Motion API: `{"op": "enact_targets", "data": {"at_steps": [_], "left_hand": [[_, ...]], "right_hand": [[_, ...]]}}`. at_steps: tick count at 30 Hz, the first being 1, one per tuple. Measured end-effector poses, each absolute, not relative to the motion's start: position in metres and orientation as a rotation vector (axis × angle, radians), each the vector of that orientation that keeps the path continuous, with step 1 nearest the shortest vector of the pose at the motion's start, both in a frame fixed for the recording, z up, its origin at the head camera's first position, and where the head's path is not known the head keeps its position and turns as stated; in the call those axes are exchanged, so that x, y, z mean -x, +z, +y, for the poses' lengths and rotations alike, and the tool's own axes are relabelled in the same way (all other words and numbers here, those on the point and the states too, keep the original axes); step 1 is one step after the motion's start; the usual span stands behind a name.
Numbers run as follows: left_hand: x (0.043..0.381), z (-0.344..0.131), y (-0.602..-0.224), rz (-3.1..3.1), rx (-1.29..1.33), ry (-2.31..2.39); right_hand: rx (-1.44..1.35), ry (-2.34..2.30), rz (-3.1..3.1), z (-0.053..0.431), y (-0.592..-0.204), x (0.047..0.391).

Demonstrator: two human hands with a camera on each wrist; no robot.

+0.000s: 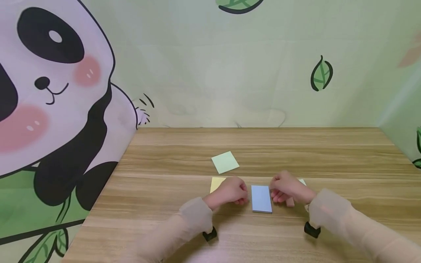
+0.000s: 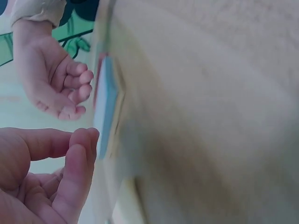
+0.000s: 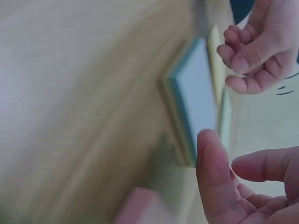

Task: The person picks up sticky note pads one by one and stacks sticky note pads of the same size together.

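A blue sticky-note pad [image 1: 261, 199] lies on the wooden table between the two hands. My left hand [image 1: 231, 190] hovers just left of it, fingers loosely bent, and holds nothing. In the left wrist view its thumb and finger tips come close together beside the pad. Just right of the pad is my right hand [image 1: 287, 187], also holding nothing. The right wrist view shows its thumb and index finger [image 3: 212, 172] apart. A yellow note pad [image 1: 216, 183] is partly hidden behind the left hand. Under the right hand, a pink pad [image 1: 290, 202] is mostly covered.
Farther back on the table [image 1: 158, 153] lies a pale green note pad [image 1: 225, 162], turned at an angle. A pale corner of another note [image 1: 302, 181] peeks out behind the right wrist. A wall cloth with a printed panda [image 1: 65, 91] and leaves stands behind the table.
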State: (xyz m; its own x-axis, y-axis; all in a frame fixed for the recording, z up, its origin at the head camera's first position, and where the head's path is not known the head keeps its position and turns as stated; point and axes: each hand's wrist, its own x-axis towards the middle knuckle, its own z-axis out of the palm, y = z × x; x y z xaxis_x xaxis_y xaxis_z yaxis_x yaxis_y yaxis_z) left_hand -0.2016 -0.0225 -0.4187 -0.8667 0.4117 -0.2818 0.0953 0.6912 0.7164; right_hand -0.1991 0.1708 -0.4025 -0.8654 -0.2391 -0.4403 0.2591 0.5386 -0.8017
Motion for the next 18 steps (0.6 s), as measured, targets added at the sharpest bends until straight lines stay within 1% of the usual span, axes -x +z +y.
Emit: {"op": "enact_targets", "data": {"at_steps": [7,18], "left_hand": [[0.210,-0.048,-0.408,2.535,-0.404,1.010],[0.215,-0.072,-0.408,2.626,-0.341,0.960]], "right_hand": [[0.066,-1.311,2.284,0.161,-0.389,0.207],[0.106,-1.328,2.236,0.130,-0.389,0.213]]}}
